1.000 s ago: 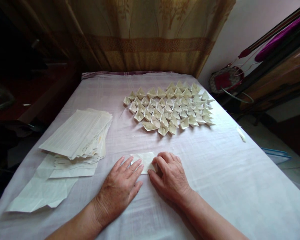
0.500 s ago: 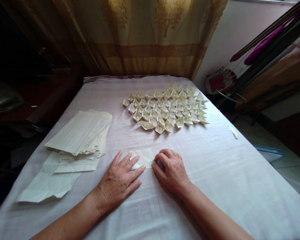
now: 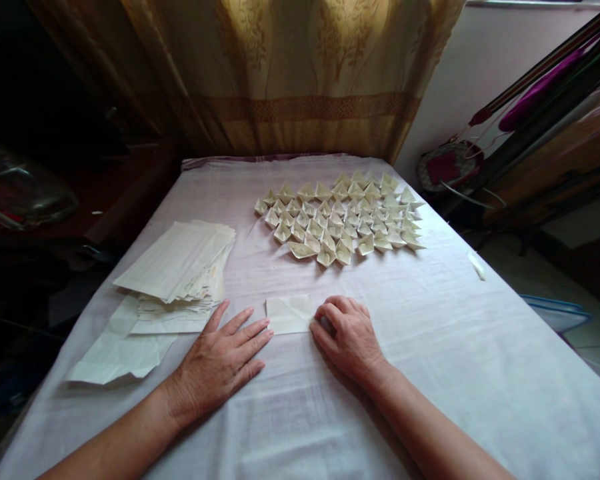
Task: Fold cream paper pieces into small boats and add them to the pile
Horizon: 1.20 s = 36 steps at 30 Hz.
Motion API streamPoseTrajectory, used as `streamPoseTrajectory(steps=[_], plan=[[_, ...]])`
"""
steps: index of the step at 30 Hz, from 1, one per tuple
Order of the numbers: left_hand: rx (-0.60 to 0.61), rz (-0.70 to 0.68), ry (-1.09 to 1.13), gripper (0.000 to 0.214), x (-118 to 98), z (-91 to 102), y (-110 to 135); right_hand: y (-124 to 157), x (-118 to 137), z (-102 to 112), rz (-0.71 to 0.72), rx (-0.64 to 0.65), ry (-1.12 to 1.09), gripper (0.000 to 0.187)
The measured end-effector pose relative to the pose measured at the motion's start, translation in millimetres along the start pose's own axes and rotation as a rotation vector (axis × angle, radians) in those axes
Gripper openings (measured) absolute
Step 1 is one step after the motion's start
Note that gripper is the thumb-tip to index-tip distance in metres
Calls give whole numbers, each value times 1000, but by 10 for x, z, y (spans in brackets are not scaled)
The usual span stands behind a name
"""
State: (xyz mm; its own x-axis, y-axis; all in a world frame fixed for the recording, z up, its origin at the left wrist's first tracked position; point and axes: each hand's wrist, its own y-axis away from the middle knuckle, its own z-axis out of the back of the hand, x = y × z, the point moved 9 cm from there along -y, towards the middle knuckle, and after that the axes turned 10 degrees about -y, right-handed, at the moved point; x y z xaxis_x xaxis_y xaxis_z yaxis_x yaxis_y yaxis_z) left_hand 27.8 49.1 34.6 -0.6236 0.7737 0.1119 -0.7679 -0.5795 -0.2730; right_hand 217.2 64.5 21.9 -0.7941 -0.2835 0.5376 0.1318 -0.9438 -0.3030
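A small folded sheet of paper (image 3: 289, 315) lies flat on the cloth between my hands, a faint crease running across it. My left hand (image 3: 225, 353) rests palm down with its fingers spread, the fingertips at the paper's left edge. At the paper's right edge my right hand (image 3: 347, 333) has its fingers curled, thumb and forefinger closed on that edge. Beyond the hands stand many folded paper boats (image 3: 340, 220), set close together in rows.
A stack of paper sheets (image 3: 177, 260) lies at the left, with a creased loose sheet (image 3: 123, 353) partly under it. White cloth covers the table (image 3: 430, 347). A small white scrap (image 3: 477, 266) lies near the right edge. A patterned curtain (image 3: 290, 73) hangs behind.
My left hand has slid left off the paper, leaving more of it uncovered. My right hand stays at the right edge. The whole view has shifted slightly.
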Motion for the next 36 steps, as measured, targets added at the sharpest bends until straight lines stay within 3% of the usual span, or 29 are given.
streamPoseTrajectory(steps=[7, 13, 25, 29, 36], plan=[[-7, 31, 54, 29, 68, 30, -121, -6, 18, -4, 20, -3, -8, 3], [38, 74, 57, 16, 135, -59, -269, -5, 35, -13, 32, 4, 20, 3], [69, 157, 48, 15, 196, -147, -245, 0, 70, 8, 53, -18, 50, 2], [63, 248, 102, 20, 280, -175, -302, 10, 101, 15, 73, -19, 52, 3], [50, 440, 148, 6, 399, -130, -420, 15, 130, 8, 101, -13, 71, 3]])
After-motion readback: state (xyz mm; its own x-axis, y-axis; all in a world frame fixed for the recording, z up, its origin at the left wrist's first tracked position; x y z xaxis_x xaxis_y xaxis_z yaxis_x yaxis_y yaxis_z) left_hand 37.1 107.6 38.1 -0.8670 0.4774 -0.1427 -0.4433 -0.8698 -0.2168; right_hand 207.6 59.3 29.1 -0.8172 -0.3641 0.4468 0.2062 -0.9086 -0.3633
